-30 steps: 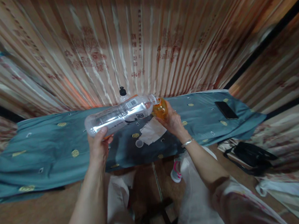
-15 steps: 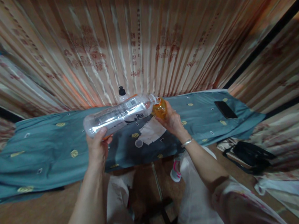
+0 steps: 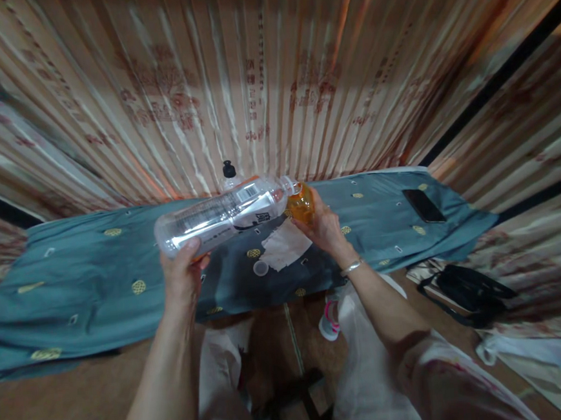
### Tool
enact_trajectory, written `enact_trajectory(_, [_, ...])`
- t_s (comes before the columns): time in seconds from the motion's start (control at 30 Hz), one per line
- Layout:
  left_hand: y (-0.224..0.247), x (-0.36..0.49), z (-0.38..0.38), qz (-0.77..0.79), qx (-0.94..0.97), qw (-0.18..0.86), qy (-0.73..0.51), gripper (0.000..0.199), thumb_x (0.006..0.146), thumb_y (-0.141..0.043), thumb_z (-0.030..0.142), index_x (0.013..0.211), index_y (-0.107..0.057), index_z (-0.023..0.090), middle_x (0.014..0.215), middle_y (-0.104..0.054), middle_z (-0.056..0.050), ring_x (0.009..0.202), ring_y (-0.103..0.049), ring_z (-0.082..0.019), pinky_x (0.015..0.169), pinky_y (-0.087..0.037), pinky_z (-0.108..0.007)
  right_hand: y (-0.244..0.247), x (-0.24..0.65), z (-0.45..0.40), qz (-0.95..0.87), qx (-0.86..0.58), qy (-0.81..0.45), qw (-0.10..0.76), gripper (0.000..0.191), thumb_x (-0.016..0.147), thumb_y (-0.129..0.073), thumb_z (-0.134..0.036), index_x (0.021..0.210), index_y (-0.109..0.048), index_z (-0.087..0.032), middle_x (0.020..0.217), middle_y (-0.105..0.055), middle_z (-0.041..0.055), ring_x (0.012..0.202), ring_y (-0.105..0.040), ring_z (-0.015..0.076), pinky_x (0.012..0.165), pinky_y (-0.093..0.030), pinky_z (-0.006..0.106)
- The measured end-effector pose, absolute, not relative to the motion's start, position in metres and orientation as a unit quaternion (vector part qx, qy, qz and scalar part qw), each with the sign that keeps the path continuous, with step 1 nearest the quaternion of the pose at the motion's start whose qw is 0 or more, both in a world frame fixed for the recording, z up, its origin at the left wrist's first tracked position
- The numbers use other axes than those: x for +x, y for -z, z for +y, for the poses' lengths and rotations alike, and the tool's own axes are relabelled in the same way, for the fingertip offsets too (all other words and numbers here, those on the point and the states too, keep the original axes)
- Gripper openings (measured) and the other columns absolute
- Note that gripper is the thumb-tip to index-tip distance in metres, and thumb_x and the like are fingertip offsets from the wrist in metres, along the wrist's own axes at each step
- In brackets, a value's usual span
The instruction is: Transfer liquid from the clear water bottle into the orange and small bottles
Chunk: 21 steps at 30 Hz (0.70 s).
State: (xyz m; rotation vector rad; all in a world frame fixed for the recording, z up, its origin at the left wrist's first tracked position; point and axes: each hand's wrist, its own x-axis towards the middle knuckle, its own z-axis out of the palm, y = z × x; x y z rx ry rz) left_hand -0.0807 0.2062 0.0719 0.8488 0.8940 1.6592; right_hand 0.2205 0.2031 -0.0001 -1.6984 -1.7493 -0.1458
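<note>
My left hand [image 3: 185, 269] is wrapped round the base end of a large clear plastic bottle [image 3: 223, 218], which lies tilted in the air with a silvery label. Its neck points right and meets the mouth of a small orange container [image 3: 300, 205]. Around that container the fingers of my right hand [image 3: 324, 226] are closed; a bracelet circles the wrist. Beneath the bottle, a white tissue [image 3: 286, 245] lies on the teal cloth, with a small round clear cap [image 3: 260, 268] beside it.
Behind the large bottle stands another bottle with a black top [image 3: 229, 169]. A dark phone [image 3: 423, 206] lies at the right on the patterned teal cloth [image 3: 96, 276]. Curtains [image 3: 270, 75] hang behind it. A black bag [image 3: 476, 291] is at the lower right.
</note>
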Motion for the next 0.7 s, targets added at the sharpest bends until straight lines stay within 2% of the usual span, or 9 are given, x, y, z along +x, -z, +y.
enact_trajectory(0.3, [-0.0718, -0.0812, 0.2059, 0.367, 0.355, 0.514, -0.69, 0.053, 0.048, -0.087, 0.03, 0.097, -0.071, 0.021, 0.069, -0.067, 0.003, 0.047, -0.055, -0.011, 0.034, -0.029, -0.015, 0.0008, 0.2195, 0.2033, -0.666, -0.659, 0.053, 0.346, 0.094, 0.094, -0.069, -0.05, 0.165, -0.023, -0.01, 0.143, -0.067, 0.0272, 0.125, -0.07, 0.0383, 0.099, -0.062, 0.053])
enact_trajectory(0.5, [-0.0687, -0.0822, 0.2071, 0.358, 0.343, 0.516, -0.699, 0.057, 0.045, -0.091, 0.029, 0.098, -0.071, 0.022, 0.07, -0.067, 0.002, 0.047, -0.057, -0.011, 0.033, -0.03, -0.016, -0.0018, 0.2189, 0.2026, -0.671, -0.658, 0.052, 0.338, 0.097, 0.092, -0.071, -0.047, 0.166, -0.021, -0.01, 0.145, -0.065, 0.0266, 0.128, -0.069, 0.0375, 0.103, -0.061, 0.053])
enact_trajectory(0.7, [-0.0689, -0.0822, 0.2064, 0.356, 0.365, 0.508, -0.694, 0.053, 0.05, -0.088, 0.029, 0.1, -0.071, 0.021, 0.073, -0.066, 0.001, 0.048, -0.055, -0.011, 0.033, -0.028, -0.017, -0.0042, 0.2181, 0.2012, -0.673, -0.655, 0.056, 0.339, 0.099, 0.092, -0.072, -0.042, 0.168, -0.015, -0.014, 0.151, -0.062, 0.025, 0.134, -0.066, 0.037, 0.105, -0.06, 0.055])
